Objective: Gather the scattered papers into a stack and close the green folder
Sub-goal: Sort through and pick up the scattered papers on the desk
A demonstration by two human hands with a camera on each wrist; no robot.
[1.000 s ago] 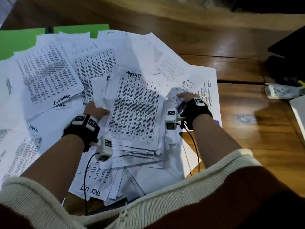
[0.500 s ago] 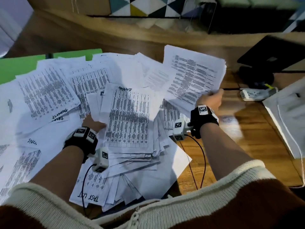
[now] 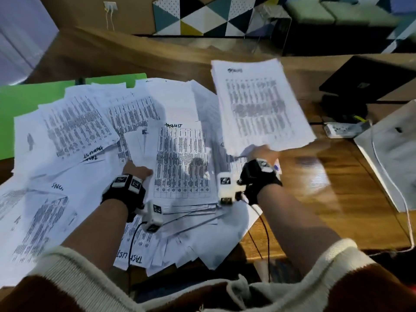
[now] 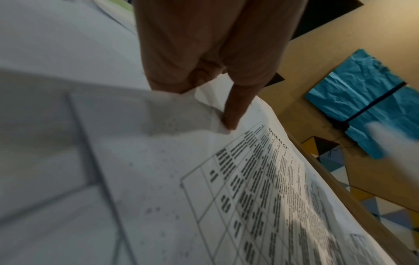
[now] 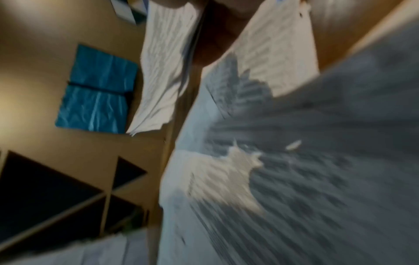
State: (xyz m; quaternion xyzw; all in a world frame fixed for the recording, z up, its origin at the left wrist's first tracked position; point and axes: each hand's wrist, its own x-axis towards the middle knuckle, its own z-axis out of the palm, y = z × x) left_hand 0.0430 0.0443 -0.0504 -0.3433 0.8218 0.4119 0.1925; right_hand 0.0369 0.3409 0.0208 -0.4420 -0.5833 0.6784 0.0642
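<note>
White printed papers (image 3: 74, 129) lie scattered over the wooden table (image 3: 333, 199), partly covering the open green folder (image 3: 20, 109) at the far left. A rough stack (image 3: 182, 163) topped by a "TASKLIST" sheet sits in the middle. My left hand (image 3: 137, 171) is at the stack's left edge; in the left wrist view its thumb (image 4: 233, 113) lies on the top sheet (image 4: 260, 179) and its other fingers are hidden under paper. My right hand (image 3: 261, 154) grips the near edge of a bundle of sheets (image 3: 261, 104) raised above the table, blurred in the right wrist view as the bundle (image 5: 163, 62).
A black device (image 3: 369, 79) and a white power strip (image 3: 342, 129) sit at the far right. A white board (image 3: 396, 158) with a thin white cable (image 3: 382, 167) lies at the right edge. More sheets (image 3: 135, 257) overhang the near table edge.
My right hand took a bundle of sheets from the right of the pile and lifted it up off the table. My left hand stayed at the stack's left edge.
</note>
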